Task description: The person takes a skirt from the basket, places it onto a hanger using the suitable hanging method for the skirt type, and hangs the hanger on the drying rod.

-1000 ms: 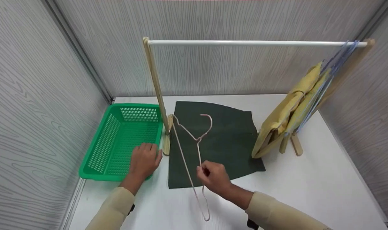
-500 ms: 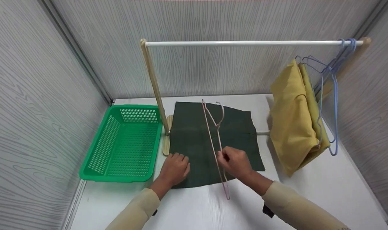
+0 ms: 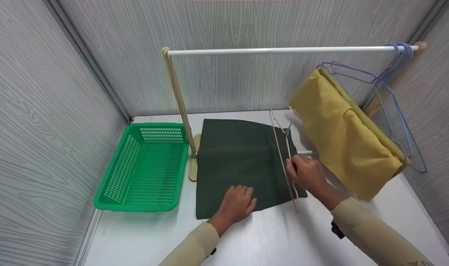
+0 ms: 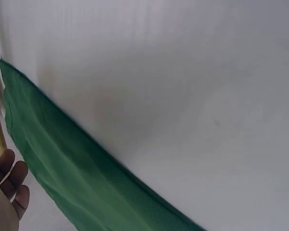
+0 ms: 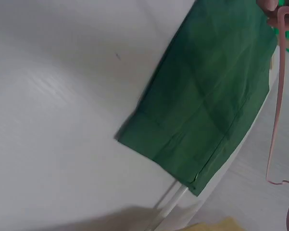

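My right hand (image 3: 307, 173) grips a thin pink wire clothes hanger (image 5: 278, 96), held on edge above the right part of a dark green cloth (image 3: 239, 159). The cloth lies spread flat on the white table. In the right wrist view, the hanger's wire runs along the right edge, and much of it is out of frame. My left hand (image 3: 236, 203) is over the cloth's front edge, fingers loosely bent and holding nothing. The left wrist view shows those fingers apart from the cloth; the head view does not tell whether they touch it.
A white rod (image 3: 283, 51) on wooden posts (image 3: 179, 99) spans the table. Yellow cloths (image 3: 342, 129) on blue hangers (image 3: 383, 79) hang at its right end, swung out toward the right arm. A green plastic basket (image 3: 135, 207) stands at the left.
My right hand has carried the pink hanger rightward across the green cloth. My left hand has moved right from the basket's edge. The yellow cloths have swung round to face forward.
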### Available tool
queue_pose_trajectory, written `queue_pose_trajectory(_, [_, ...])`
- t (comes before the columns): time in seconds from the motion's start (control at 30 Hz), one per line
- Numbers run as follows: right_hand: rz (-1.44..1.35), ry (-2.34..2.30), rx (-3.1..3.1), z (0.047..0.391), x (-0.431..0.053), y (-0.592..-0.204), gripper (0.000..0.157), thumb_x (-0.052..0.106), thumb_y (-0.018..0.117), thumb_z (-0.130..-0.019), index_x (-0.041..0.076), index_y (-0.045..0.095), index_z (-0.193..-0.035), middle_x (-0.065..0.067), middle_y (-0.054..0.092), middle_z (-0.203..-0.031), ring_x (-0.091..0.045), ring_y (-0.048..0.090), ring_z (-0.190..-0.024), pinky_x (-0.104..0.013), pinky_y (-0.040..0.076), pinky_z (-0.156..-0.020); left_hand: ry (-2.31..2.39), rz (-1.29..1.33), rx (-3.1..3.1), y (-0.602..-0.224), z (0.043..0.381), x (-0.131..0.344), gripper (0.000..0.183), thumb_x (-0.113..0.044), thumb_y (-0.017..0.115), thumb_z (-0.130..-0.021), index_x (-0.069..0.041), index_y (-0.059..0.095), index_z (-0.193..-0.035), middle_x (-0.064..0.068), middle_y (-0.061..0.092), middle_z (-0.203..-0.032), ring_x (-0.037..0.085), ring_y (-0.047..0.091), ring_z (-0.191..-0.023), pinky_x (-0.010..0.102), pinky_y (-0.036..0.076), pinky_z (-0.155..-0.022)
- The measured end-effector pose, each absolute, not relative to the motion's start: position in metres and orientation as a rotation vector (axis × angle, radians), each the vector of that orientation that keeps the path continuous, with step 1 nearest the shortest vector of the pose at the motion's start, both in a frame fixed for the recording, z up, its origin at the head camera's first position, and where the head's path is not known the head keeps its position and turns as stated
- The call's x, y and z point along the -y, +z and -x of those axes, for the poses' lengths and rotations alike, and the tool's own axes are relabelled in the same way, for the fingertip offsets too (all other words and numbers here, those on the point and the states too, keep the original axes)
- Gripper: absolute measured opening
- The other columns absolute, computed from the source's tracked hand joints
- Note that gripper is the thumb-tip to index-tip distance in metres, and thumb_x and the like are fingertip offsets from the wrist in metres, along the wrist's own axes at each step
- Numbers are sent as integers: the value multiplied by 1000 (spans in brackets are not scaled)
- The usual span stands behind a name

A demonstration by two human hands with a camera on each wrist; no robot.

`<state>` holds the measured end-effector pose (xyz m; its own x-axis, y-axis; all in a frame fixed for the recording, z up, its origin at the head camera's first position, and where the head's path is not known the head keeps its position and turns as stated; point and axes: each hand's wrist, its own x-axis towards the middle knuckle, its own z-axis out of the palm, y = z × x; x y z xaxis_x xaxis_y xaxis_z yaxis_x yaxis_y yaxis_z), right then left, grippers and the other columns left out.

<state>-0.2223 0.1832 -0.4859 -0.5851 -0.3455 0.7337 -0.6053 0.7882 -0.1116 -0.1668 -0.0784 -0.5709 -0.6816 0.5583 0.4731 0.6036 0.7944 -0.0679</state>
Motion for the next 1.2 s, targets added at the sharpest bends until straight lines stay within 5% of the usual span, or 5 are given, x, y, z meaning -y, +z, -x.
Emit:
queue_pose_trajectory(0.3, [-666,249,2192,236,-234,-503,20,9,65,-82,4,50,-68,-5,41,-53,-15,35,-41,-35,29,-34,-140,945,2569,-584,169,17,26,-38,66,-93,-14,66,-104,-1,63,-91,13,56,-79,26,46,-66])
queue_pose_trajectory(0.6, [-597,182,2412,218,-246,-541,24,8,69,-84,3,50,-70,-5,39,-50,-15,32,-41,-35,30,-36,-166,674,3186,-593,174,-11,50,-43,61,-98,-10,55,-134,7,56,-133,20,57,-116,37,51,-95])
queue_pose_trajectory(0.83, [-515,189,2496,216,-245,-537,28,9,66,-86,4,43,-70,-1,29,-49,-16,27,-40,-37,27,-36,197,659,2935,-593,173,-24,10,-22,63,-98,-13,60,-104,0,61,-90,9,63,-75,23,53,-61])
queue_pose_trajectory(1.03, [-318,329,2553,216,-245,-524,28,11,61,-91,4,46,-68,-9,40,-49,-27,40,-41,-48,36,-41,-81,352,3269,-587,184,-45,50,-47,62,-94,-9,64,-126,3,66,-77,13,62,-62,31,49,-48])
queue_pose_trajectory(1.2, [-198,450,2590,222,-240,-518,30,16,61,-92,6,49,-67,-13,48,-54,-34,49,-47,-52,41,-48,-219,384,3327,-585,198,-36,33,-42,58,-98,-11,68,-97,4,66,-77,16,65,-66,34,52,-53])
